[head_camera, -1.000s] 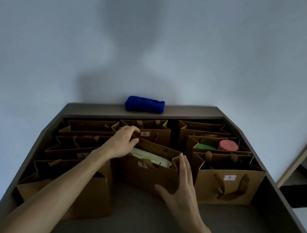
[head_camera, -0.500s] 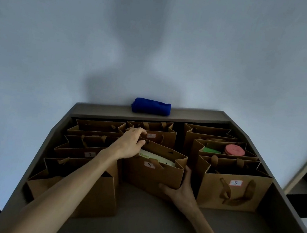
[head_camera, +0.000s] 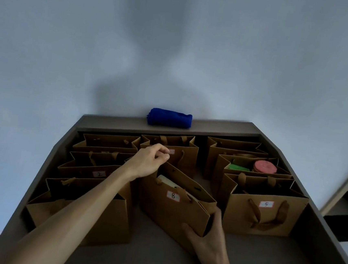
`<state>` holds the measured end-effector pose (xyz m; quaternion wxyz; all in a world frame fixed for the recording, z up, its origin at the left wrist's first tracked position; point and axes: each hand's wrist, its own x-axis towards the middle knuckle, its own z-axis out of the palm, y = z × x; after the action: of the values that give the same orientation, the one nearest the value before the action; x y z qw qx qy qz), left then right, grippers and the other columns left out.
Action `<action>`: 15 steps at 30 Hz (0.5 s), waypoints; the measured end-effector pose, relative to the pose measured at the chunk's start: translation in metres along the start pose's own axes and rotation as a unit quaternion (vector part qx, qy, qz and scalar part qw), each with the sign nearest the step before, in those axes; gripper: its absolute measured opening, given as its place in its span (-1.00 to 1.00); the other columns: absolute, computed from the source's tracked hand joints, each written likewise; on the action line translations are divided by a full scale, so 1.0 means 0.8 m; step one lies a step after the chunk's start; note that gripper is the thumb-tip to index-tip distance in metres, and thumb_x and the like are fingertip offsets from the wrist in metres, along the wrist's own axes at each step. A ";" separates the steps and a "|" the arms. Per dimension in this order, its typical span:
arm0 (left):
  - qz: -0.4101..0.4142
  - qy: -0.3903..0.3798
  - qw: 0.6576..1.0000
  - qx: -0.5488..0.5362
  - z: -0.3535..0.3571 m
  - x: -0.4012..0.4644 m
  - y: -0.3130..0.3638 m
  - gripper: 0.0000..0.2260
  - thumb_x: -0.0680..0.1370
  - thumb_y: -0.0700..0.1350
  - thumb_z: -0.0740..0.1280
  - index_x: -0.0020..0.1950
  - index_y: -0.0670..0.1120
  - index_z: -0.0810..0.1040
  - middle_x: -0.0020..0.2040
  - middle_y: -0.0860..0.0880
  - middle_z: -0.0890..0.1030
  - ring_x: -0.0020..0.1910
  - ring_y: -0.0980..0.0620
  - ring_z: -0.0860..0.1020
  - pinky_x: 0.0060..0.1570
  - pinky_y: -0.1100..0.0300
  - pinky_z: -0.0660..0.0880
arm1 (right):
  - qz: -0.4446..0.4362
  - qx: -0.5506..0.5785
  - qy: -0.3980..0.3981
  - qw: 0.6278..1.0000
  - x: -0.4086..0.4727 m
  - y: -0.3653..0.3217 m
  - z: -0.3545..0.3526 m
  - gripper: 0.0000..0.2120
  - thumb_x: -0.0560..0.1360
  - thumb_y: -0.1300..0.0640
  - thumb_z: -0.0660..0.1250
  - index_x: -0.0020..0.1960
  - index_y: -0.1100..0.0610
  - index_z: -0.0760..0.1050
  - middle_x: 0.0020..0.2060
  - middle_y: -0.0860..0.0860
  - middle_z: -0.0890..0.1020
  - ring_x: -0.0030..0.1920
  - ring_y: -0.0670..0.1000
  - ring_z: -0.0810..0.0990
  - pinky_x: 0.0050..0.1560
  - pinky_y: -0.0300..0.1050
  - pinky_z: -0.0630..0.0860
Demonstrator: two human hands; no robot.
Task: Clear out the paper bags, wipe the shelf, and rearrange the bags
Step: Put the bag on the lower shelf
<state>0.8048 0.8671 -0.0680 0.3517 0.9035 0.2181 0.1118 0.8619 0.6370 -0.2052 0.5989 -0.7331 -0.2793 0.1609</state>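
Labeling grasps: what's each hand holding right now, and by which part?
Both hold the bag marked 8. Left hand pinches its back top rim at the far left corner; right hand has its grip round the near right side edge.

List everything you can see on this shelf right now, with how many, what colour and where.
Paper bags: nine visible, brown, three columns on the shelf; labels 2, 8 and 5 readable.
Bag 8: one, brown, centre front, tilted, a pale item inside.
Cloth: one, blue, rolled, on the back ledge.
Round item: one, pink, in the right middle bag.
Green item: one, beside it.
Shelf: one, grey-brown.
Left hand: pinches bag 8's back rim.
Right hand: grips bag 8's front right corner.
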 end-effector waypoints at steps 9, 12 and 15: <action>-0.030 -0.038 0.987 -0.151 0.047 -0.044 0.016 -0.70 0.62 0.04 0.19 0.33 0.02 0.44 0.26 0.03 0.53 0.26 0.12 0.45 0.06 0.32 0.34 | 0.008 -0.004 -0.016 1.000 -0.052 0.012 -0.048 -0.26 0.19 -0.08 0.61 0.21 -0.32 0.25 0.16 -0.19 0.51 0.16 -0.14 0.54 0.04 -0.17 0.57; -0.028 -0.047 0.983 -0.176 0.057 -0.056 0.020 -0.70 0.61 0.06 0.19 0.32 0.04 0.44 0.23 0.06 0.53 0.23 0.17 0.44 0.08 0.32 0.32 | 0.016 -0.009 -0.023 1.000 -0.062 0.013 -0.065 -0.26 0.16 -0.12 0.59 0.19 -0.31 0.24 0.13 -0.17 0.53 0.08 -0.20 0.57 -0.10 -0.30 0.58; -0.023 -0.049 0.985 -0.162 0.060 -0.063 0.027 -0.71 0.62 0.05 0.19 0.32 0.05 0.44 0.17 0.13 0.49 0.14 0.25 0.42 0.01 0.39 0.30 | 0.014 -0.033 -0.059 0.998 -0.064 0.012 -0.073 -0.17 0.20 -0.07 0.62 0.20 -0.38 0.11 0.13 -0.21 0.48 0.10 -0.22 0.53 -0.12 -0.35 0.53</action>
<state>0.7846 0.8008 -0.0908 0.5059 0.8339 0.1999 0.0932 0.8569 0.5585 -0.2063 0.5543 -0.7459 -0.3087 0.2027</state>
